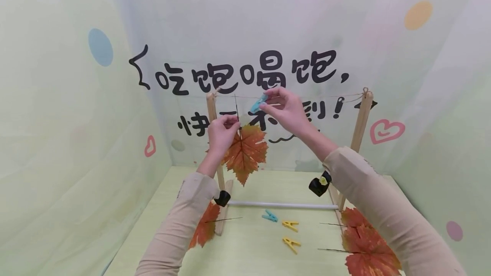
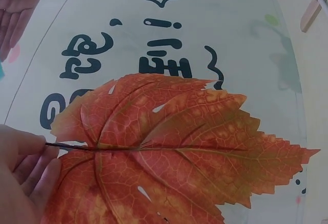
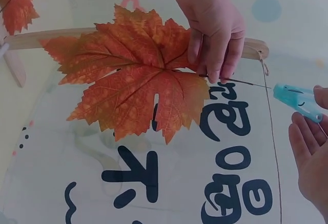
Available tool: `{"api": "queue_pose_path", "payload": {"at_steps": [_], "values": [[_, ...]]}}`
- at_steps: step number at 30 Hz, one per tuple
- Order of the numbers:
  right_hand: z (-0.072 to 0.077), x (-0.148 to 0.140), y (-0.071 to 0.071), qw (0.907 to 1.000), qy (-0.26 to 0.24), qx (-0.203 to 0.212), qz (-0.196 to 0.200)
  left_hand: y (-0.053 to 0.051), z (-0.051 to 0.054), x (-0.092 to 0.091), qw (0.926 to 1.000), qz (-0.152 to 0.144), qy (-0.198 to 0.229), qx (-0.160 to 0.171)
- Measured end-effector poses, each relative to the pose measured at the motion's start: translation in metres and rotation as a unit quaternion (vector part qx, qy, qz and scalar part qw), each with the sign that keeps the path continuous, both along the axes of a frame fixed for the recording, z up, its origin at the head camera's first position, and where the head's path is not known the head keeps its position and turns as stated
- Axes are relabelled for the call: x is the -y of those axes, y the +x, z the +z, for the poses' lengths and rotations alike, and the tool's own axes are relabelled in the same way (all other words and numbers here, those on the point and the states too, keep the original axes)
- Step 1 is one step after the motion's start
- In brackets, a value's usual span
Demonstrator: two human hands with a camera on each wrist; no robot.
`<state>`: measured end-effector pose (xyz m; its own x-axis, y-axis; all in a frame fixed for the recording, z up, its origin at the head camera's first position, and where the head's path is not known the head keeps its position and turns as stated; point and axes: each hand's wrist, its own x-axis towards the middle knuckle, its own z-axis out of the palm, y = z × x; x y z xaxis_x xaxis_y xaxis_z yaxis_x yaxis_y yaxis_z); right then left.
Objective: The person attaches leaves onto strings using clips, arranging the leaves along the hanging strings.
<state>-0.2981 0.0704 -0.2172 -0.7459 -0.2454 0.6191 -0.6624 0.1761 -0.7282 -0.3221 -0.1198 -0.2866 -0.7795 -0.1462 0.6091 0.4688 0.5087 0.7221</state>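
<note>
My left hand (image 1: 223,133) pinches the dark thin stem of an orange-red maple leaf (image 1: 245,152). The leaf hangs tip down, and its stem end points up by a thin string (image 3: 277,157). Between the thumb and fingers of my right hand (image 1: 285,110) is a light blue clothespin (image 1: 258,104), held close to the string and to the right of the stem. In the right wrist view, the clothespin (image 3: 298,101) sits just beyond the stem's tip, apart from the leaf. Whether its mouth is spread is unclear.
The string is tied between two wooden posts (image 1: 212,107), joined low down by a white rod (image 1: 284,205). A blue clothespin (image 1: 270,216) and two yellow clothespins (image 1: 290,225) lie on the table. More leaves lie at left (image 1: 207,225) and right (image 1: 372,254), partly behind the sleeves.
</note>
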Motion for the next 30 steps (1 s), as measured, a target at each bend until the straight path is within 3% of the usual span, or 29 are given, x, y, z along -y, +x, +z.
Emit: {"api": "queue_pose_path", "payload": {"at_steps": [10, 17, 22, 30], "values": [[0.029, 0.015, 0.019, 1.0, -0.009, -0.002, 0.002, 0.001, -0.001, -0.005, 0.9995, 0.008, 0.032, -0.003], [0.021, 0.02, -0.017, 0.9995, -0.02, -0.024, -0.006, 0.0, -0.004, -0.005, 0.9991, 0.001, 0.041, -0.004], [0.017, 0.022, -0.024, 0.9988, -0.024, -0.032, -0.03, -0.002, -0.004, -0.006, 0.9988, -0.011, 0.048, -0.006], [0.013, 0.028, -0.031, 0.9968, -0.045, -0.04, -0.053, 0.001, -0.001, -0.009, 0.9982, 0.0, 0.059, -0.006]]}}
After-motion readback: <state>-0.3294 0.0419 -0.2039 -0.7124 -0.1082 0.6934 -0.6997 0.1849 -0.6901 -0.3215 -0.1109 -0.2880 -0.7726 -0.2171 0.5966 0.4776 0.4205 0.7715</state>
